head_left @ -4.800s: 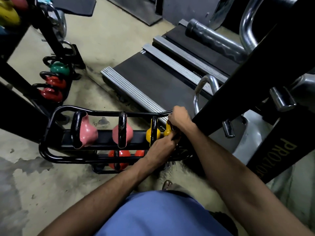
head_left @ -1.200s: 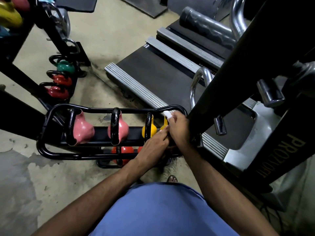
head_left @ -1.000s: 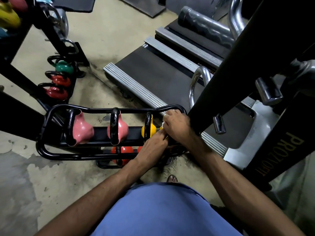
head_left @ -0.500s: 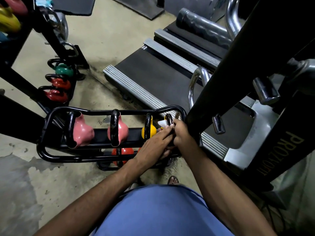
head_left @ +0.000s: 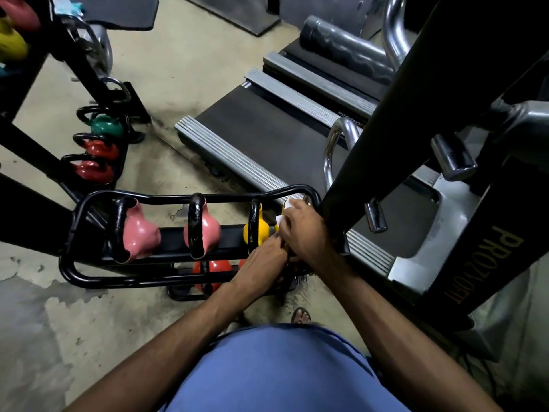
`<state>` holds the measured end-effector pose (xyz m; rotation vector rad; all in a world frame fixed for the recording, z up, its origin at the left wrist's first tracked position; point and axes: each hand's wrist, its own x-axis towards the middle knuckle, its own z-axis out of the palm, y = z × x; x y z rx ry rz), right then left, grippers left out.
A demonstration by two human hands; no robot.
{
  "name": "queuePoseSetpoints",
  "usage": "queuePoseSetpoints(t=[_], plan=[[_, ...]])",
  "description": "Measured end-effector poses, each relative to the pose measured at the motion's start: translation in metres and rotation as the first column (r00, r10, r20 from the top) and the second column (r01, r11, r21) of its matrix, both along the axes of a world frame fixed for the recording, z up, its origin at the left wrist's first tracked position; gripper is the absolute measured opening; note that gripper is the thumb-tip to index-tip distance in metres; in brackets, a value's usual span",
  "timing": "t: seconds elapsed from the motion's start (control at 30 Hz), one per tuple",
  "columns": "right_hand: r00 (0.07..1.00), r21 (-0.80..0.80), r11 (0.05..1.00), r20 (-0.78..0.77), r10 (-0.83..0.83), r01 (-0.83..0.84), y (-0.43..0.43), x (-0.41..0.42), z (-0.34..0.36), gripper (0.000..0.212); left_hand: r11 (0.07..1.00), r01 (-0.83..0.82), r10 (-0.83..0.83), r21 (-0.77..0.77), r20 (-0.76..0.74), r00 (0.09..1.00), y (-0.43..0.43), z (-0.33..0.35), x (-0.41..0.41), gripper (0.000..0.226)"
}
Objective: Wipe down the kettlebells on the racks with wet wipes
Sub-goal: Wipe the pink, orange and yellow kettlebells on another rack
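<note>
Right hand (head_left: pixel 306 230) had its fingers curled round a white wipe (head_left: pixel 279 219), pressing it on the last yellow kettlebell (head_left: pixel 286 204) at the right end of the rack (head_left: pixel 89 203). Left hand (head_left: pixel 264 260) reached in just below, fingertips tucked under the right one, so I couldn't tell what they were doing. Two pink kettlebells (head_left: pixel 139 233) sat further left on the same rack. Gold lettering on the black post (head_left: pixel 481 263) off to the right started "PROZ"; the rest was too skewed to read.

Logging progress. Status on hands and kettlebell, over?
Right hand holds wet wipe on end yellow kettlebell. Left hand beside it, grip hidden. Black upright close on right.
</note>
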<state>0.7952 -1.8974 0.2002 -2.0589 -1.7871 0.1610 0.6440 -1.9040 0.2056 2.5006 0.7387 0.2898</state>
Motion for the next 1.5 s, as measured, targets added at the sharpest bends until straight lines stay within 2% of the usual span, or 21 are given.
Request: queuePoseSetpoints(t=[0.1, 0.23, 0.3, 0.37, 0.47, 0.57, 0.6, 0.63, 0.67, 0.77, 0.83, 0.9, 0.97, 1.03, 1.1, 1.2, 1.27, 1.33, 1.37, 1.43, 1.5], plan=[[0.954, 0.149, 0.985, -0.298, -0.042, 0.09, -0.013, -0.002, 0.006, 0.031, 0.998, -0.049, 0.049, -0.035, 0.025, 0.998, -0.003, 0.0, -0.006, 0.055], [0.775, -0.011, 0.934, -0.555, -0.302, 0.356, -0.015, -0.012, 0.009, 0.012, 0.972, -0.216, 0.231, -0.091, 0.226, 0.946, 0.009, 0.008, -0.015, 0.043], [0.607, -0.177, 0.88, -0.664, -0.437, 0.441, -0.006, -0.01, 0.005, 0.012, 0.955, -0.272, 0.295, -0.122, 0.262, 0.919, 0.03, 0.018, -0.012, 0.04], [0.324, -0.401, 0.798, -0.76, -0.564, 0.45, 0.009, -0.007, 0.001, 0.01, 0.948, -0.292, 0.315, -0.127, 0.239, 0.918, 0.058, 0.026, -0.002, 0.042], [-0.106, -0.606, 0.742, -0.79, -0.604, 0.288, 0.023, -0.003, -0.013, 0.017, 0.957, -0.247, 0.271, -0.153, 0.167, 0.948, 0.096, 0.031, 0.017, 0.043], [-0.177, -0.565, 0.788, -0.825, -0.537, 0.243, 0.033, 0.002, -0.015, 0.018, 0.97, -0.158, 0.172, -0.185, 0.062, 0.983, 0.12, 0.025, 0.035, 0.032], [-0.207, -0.54, 0.805, -0.84, -0.501, 0.246, 0.035, 0.003, -0.014, 0.027, 0.969, -0.134, 0.142, -0.21, 0.024, 0.99, 0.124, 0.021, 0.039, 0.028], [-0.198, -0.527, 0.813, -0.849, -0.489, 0.25, 0.033, 0.002, -0.006, 0.033, 0.968, -0.117, 0.117, -0.22, -0.012, 0.993, 0.127, 0.018, 0.043, 0.024], [-0.074, -0.521, 0.812, -0.85, -0.522, 0.263, 0.03, 0.002, -0.004, 0.036, 0.97, -0.105, 0.099, -0.219, -0.038, 0.994, 0.129, 0.015, 0.045, 0.021], [0.439, -0.301, 0.818, -0.726, -0.53, 0.489, 0.005, -0.008, 0.0, 0.023, 0.972, -0.104, 0.093, -0.21, -0.065, 0.994, 0.131, 0.013, 0.046, 0.017], [0.687, -0.096, 0.889, -0.599, -0.411, 0.447, -0.009, -0.014, 0.0, 0.025, 0.977, -0.11, 0.096, -0.181, -0.082, 0.992, 0.133, 0.013, 0.046, 0.017], [0.897, 0.087, 0.957, -0.38, -0.226, 0.278, -0.015, -0.012, -0.003, 0.023, 0.972, -0.117, 0.1, -0.204, -0.089, 0.991, 0.136, 0.011, 0.045, 0.022], [0.992, 0.15, 0.986, -0.113, -0.052, 0.069, -0.023, -0.004, -0.008, 0.017, 0.956, -0.119, 0.1, -0.269, -0.084, 0.991, 0.137, 0.01, 0.046, 0.021], [0.997, 0.12, 0.991, 0.053, 0.048, -0.054, -0.035, 0.001, -0.02, 0.017, 0.953, -0.122, 0.102, -0.276, -0.086, 0.991, 0.137, 0.01, 0.048, 0.019], [0.998, 0.125, 0.99, 0.007, 0.064, -0.064, -0.044, 0.003, -0.024, 0.017, 0.959, -0.118, 0.096, -0.257, -0.095, 0.991, 0.137, 0.014, 0.05, 0.018], [0.972, 0.158, 0.985, -0.235, -0.027, 0.066, -0.047, -0.005, -0.017, 0.023, 0.967, -0.1, 0.079, -0.234, -0.097, 0.992, 0.136, 0.019, 0.05, 0.02], [0.893, 0.13, 0.964, -0.421, -0.157, 0.231, -0.043, -0.014, -0.007, 0.021, 0.968, -0.088, 0.067, -0.235, -0.095, 0.993, 0.136, 0.02, 0.049, 0.02], [0.721, -0.065, 0.908, -0.586, -0.37, 0.413, -0.029, -0.018, 0.004, 0.014, 0.97, -0.077, 0.055, -0.232, -0.101, 0.993, 0.136, 0.02, 0.047, 0.02], [0.579, -0.213, 0.872, -0.675, -0.457, 0.44, -0.021, -0.016, 0.008, 0.018, 0.971, -0.073, 0.05, -0.229, -0.104, 0.993, 0.135, 0.02, 0.047, 0.018], [0.192, -0.49, 0.798, -0.797, -0.573, 0.351, -0.005, -0.009, 0.005, 0.019, 0.976, -0.067, 0.043, -0.209, -0.117, 0.992, 0.134, 0.021, 0.047, 0.016], [-0.147, -0.574, 0.776, -0.818, -0.556, 0.26, 0.008, -0.003, 0.0, 0.018, 0.98, -0.066, 0.043, -0.185, -0.126, 0.991, 0.133, 0.023, 0.047, 0.017]])
